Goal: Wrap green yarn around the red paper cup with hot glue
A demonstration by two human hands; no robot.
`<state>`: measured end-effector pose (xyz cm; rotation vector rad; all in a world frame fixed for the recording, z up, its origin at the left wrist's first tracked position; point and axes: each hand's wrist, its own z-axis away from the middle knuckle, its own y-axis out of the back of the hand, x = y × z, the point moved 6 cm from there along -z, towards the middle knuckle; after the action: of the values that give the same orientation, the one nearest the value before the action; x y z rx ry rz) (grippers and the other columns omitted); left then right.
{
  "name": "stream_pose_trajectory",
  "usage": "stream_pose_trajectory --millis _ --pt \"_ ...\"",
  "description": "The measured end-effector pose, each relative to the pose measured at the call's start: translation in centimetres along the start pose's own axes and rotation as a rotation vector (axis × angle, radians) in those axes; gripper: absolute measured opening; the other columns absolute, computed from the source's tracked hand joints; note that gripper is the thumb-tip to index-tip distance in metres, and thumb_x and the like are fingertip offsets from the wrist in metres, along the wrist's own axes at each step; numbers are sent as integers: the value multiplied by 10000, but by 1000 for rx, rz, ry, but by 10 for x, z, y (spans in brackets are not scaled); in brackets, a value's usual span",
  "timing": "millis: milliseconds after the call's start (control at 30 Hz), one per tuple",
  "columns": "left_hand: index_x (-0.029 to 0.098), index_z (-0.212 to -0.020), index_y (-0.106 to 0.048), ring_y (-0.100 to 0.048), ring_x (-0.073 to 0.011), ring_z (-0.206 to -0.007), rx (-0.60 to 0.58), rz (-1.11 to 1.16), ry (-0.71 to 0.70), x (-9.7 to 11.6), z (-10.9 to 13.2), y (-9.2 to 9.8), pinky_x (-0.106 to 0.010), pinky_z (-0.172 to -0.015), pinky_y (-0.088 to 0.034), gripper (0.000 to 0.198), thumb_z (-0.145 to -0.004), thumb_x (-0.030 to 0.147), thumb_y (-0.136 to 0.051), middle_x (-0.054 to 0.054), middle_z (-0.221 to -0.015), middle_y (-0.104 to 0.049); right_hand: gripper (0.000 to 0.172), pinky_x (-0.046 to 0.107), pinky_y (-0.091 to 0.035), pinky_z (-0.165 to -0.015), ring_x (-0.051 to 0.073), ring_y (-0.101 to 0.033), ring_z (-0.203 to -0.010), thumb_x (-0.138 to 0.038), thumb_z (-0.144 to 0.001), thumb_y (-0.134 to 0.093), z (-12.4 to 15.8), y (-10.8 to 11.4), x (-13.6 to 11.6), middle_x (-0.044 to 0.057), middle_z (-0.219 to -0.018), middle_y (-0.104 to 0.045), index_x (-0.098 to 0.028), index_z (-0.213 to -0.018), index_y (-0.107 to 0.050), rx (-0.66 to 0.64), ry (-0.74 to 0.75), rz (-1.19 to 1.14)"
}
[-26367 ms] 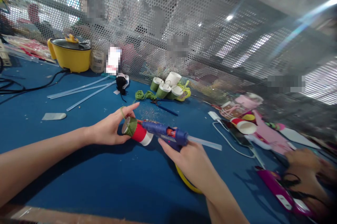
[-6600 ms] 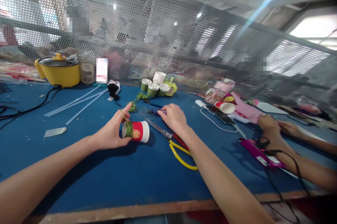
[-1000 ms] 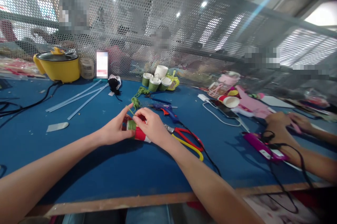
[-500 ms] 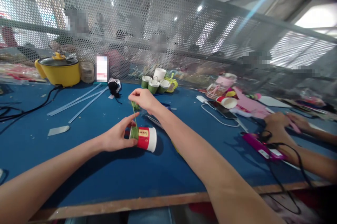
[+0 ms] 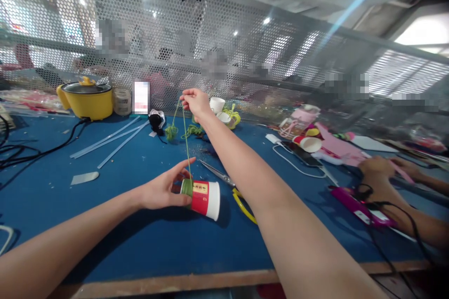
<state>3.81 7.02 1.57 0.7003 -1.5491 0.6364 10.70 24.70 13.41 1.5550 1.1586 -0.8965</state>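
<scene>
A red and white paper cup (image 5: pixel 205 198) lies on its side on the blue table (image 5: pixel 140 238), its base end wound with green string. My left hand (image 5: pixel 163 191) grips that wound end. My right hand (image 5: pixel 195 102) is raised high toward the mesh screen, pinching the green string (image 5: pixel 185 142), which runs taut from my fingers down to the cup. A loose tangle of the string (image 5: pixel 171 131) hangs below my right hand.
Yellow-handled scissors (image 5: pixel 231 186) lie right of the cup. A yellow pot (image 5: pixel 87 100), clear glue sticks (image 5: pixel 108 137), black cables (image 5: pixel 31 151) and several green-wrapped cups (image 5: pixel 224 112) sit further back. Another person's hands (image 5: pixel 379 172) work at the right near a magenta tool (image 5: pixel 354 203).
My right hand has risen from the cup toward the mesh, drawing the green string out taut. My left hand and the cup have barely shifted.
</scene>
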Motion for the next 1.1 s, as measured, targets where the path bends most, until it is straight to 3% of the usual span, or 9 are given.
stream_pose_trajectory --millis 233,367,433,600,733,900,967,1033,1100 --pt "317 -1404 -223 -505 -199 -934 -42 49 14 -1 1 -3 -365 -774 -464 902 -663 195 -723 -62 -1106 -413 197 131 -393 -406 32 -460 -435 38 -760 -517 7 -21 -5 -19 -627 -625 -151 -773 -571 -195 13 67" --pt "316 -1431 -113 -506 -189 -927 -47 92 -15 2 2 -4 -362 -788 -454 988 -663 214 -728 -69 -1115 -410 139 219 -495 -463 105 -580 -475 -2 -712 -623 34 -36 -6 28 -594 -668 -135 -673 -630 -531 -43 276" --pt "330 -1436 -40 -507 -189 -924 -6 87 -53 4 2 -2 -364 -792 -452 1034 -670 230 -728 -71 -1120 -406 176 234 -489 -442 120 -577 -439 -15 -728 -603 45 -31 -4 32 -523 -642 -131 -596 -611 -593 -56 441" --pt "353 -1423 74 -486 -221 -983 100 19 -143 10 2 5 -381 -809 -464 1076 -694 247 -710 -93 -1172 -354 222 189 -400 -386 61 -468 -368 -67 -807 -494 48 28 -4 -10 -513 -572 -157 -606 -520 -232 43 562" --pt "299 -1434 68 -483 -211 -960 183 -128 -197 10 2 10 -412 -857 -452 1045 -708 213 -678 -116 -1206 -344 164 225 -444 -473 104 -552 -490 -57 -803 -477 60 87 21 11 -595 -585 -163 -694 -537 -33 30 674" --pt "259 -1441 -3 -428 -250 -1062 252 -315 -234 9 3 16 -461 -951 -393 965 -721 203 -643 -121 -1211 -379 161 357 -480 -707 245 -627 -787 -36 -700 -641 87 131 81 97 -693 -627 -142 -595 -583 -23 -69 855" --pt "254 -1441 -5 -417 -259 -1091 255 -351 -225 7 3 18 -474 -962 -383 952 -725 203 -630 -121 -1211 -377 44 375 -491 -768 233 -611 -881 -163 -789 -633 95 136 104 127 -916 -645 -128 -810 -648 -47 -118 878" --pt "242 -1442 8 -420 -264 -1098 261 -370 -210 7 2 20 -482 -955 -388 956 -722 206 -620 -126 -1212 -372 236 387 -499 -813 198 -586 -957 -291 -882 -540 99 136 120 103 -1136 -585 -170 -1077 -595 -62 -151 879" --pt "229 -1443 16 -420 -267 -1103 269 -381 -200 7 2 21 -483 -948 -393 963 -717 208 -615 -133 -1214 -371 283 393 -503 -810 199 -590 -950 -301 -877 -546 100 134 127 107 -1143 -582 -162 -1122 -569 -57 -165 867"
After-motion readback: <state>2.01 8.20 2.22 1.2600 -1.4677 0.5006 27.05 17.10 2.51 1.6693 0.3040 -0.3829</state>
